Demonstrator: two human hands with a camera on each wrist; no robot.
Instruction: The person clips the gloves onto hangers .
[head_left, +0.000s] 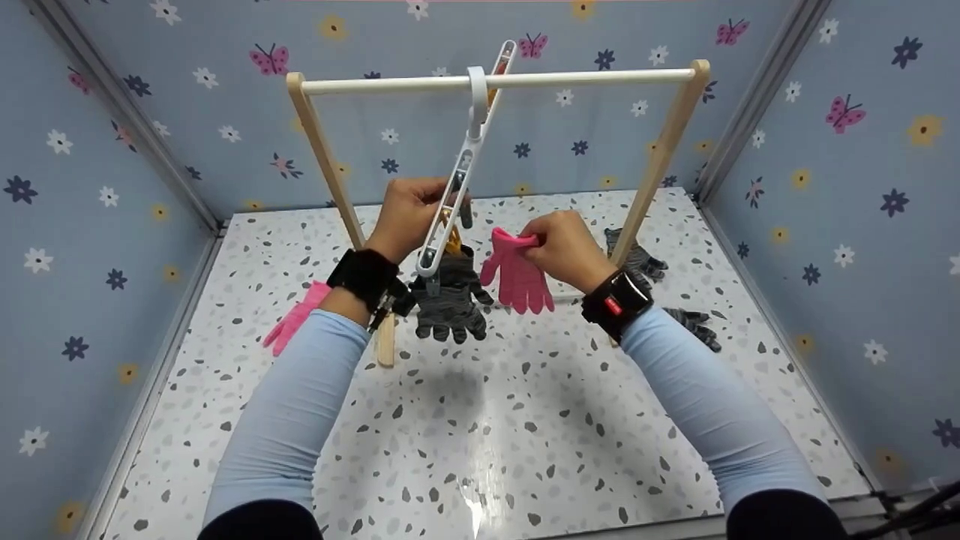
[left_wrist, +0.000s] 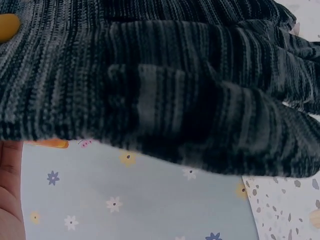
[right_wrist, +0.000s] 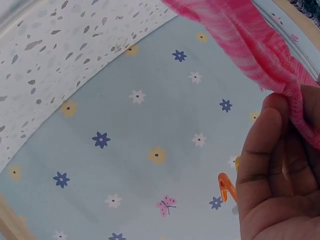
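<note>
A white clip hanger hangs by its hook from the rack's bar. My left hand is at the hanger's middle, its fingers pinching a dark grey clip, partly behind the hanger's bar. Below, yellow clips hold a grey-black knit glove that hangs fingers down; the same knit fills the left wrist view. To the right, my right hand pinches a pink glove by its cuff, fingers dangling. An orange clip shows beside that hand in the right wrist view.
The rack has wooden legs and a white top bar. Another pink glove lies at the left on the speckled table. Grey gloves lie at the right, partly behind the leg and right arm. Patterned walls surround the table.
</note>
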